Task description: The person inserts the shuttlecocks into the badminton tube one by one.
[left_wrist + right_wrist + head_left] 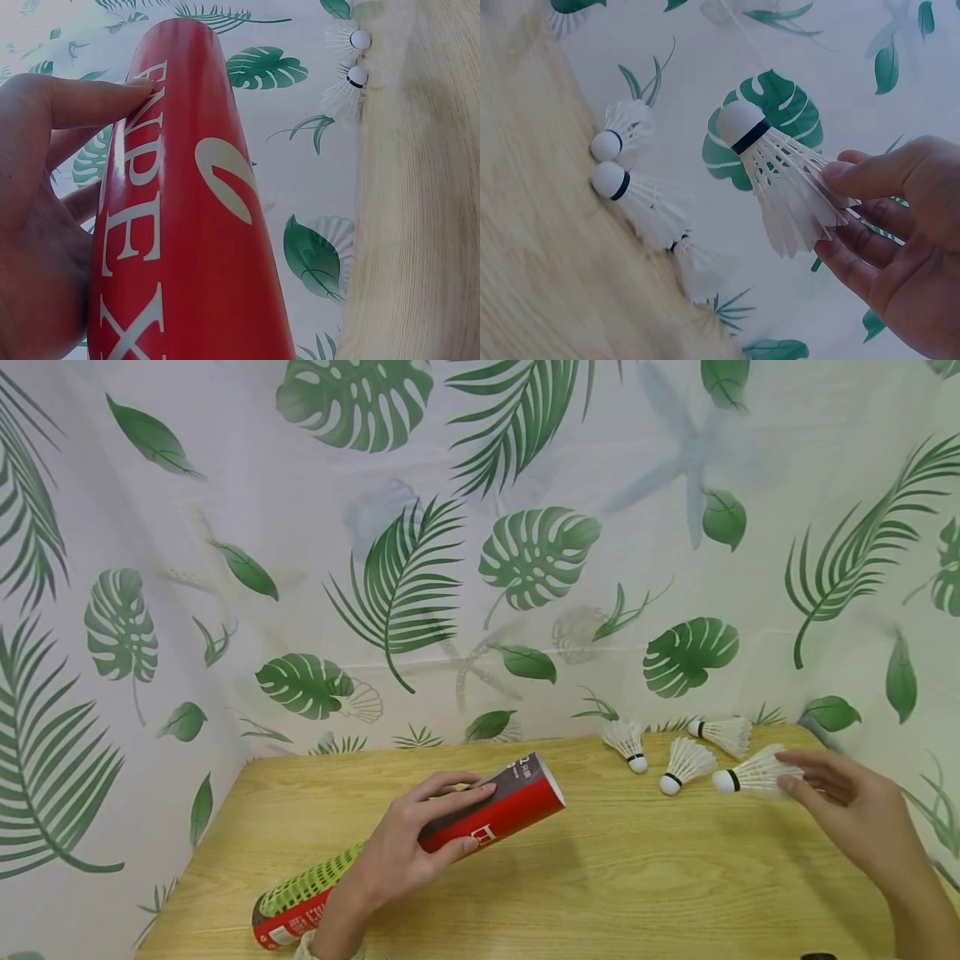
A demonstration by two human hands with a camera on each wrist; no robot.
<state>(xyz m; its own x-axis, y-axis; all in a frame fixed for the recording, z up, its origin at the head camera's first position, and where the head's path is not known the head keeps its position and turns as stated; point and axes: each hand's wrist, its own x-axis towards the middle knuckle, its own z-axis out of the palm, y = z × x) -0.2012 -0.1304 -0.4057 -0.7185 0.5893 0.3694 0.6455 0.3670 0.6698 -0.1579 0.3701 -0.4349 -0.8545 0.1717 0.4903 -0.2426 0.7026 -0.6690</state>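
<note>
My left hand [408, 839] grips a red and grey shuttlecock tube [517, 814] around its side, tilted with its white-rimmed end up to the right. Large pale lettering runs along the red side of the tube [202, 195] in the left wrist view. Between thumb and fingers, my right hand [862, 802] pinches a white feather shuttlecock [780, 180] by its skirt, the cork with its black band pointing left. Three more shuttlecocks lie on the table's far right: one at the left [626, 743], a middle one [686, 764] and one behind [723, 735].
The wooden table [637, 877] ends at a leaf-printed curtain [450, 610] along the back and sides. A green mesh-like pattern [311, 881] covers the tube's lower end, low over the table's left. A small dark object [817, 956] shows at the bottom edge.
</note>
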